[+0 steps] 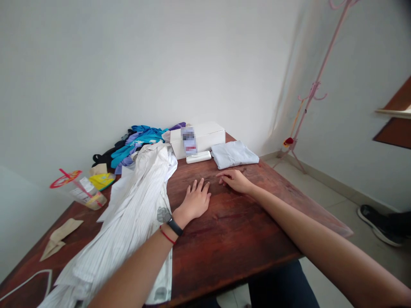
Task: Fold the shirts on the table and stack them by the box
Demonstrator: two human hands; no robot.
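Observation:
My left hand lies palm down on the dark red wooden table, its fingers spread and nothing in it. Just to its right, my right hand rests on the wood with the index finger extended and the other fingers curled under; no object shows in it. Beyond my right hand is a folded light grey cloth. A slim white object lies in front of a white box. Left of my left hand, a white striped garment stretches along the table.
A tilted plastic cup with a red straw stands at the left, near a yellow packet and a beige scrap. Coloured clothes are heaped against the wall. A pink coat rack and a person's black shoe are at the right.

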